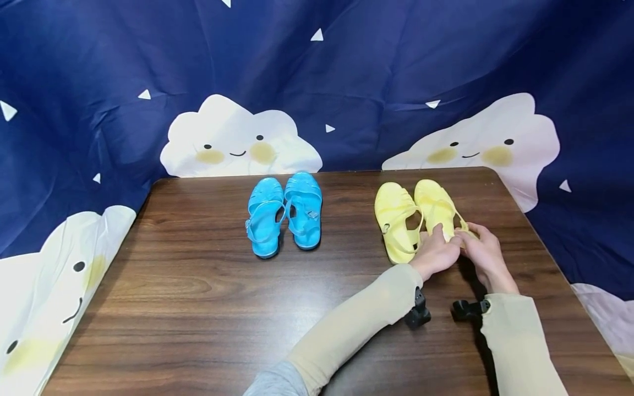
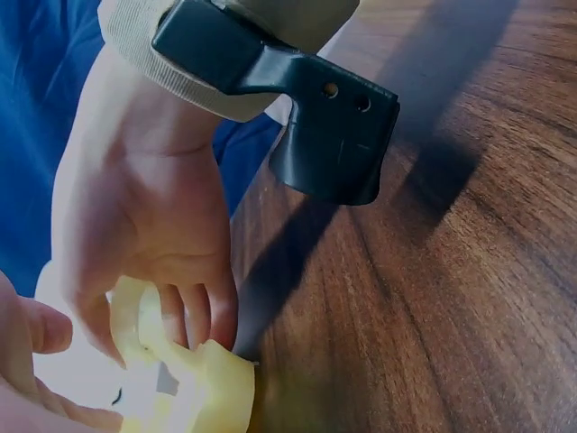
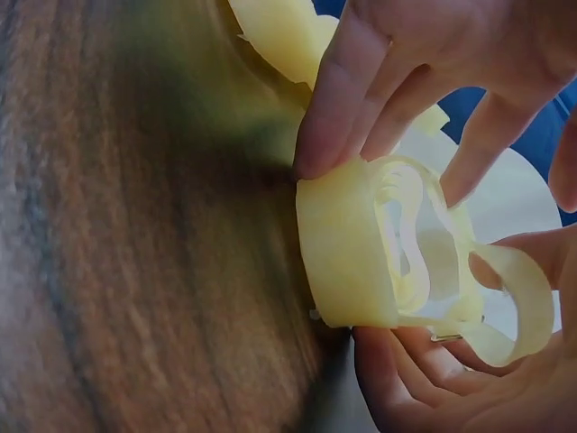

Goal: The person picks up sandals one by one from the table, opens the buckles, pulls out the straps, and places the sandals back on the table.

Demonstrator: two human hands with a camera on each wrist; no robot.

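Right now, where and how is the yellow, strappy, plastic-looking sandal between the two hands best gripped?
I'd take the yellow sandal by its broad heel, pinching across both sides from the person's end, as its toe points away. The heel looks solid; the thin ankle strap forms an open loop and may bend.

On the table (image 1: 173,286) now, the left pair of sandals (image 1: 292,195) is set near the far edge, the right pair of sandals (image 1: 423,192) well to its right. Behind, a curtain (image 1: 356,71) is hung. The rightmost sandal (image 1: 436,204) is flanked at its heel: left grip (image 1: 436,254) leftward, right grip (image 1: 486,254) rightward.
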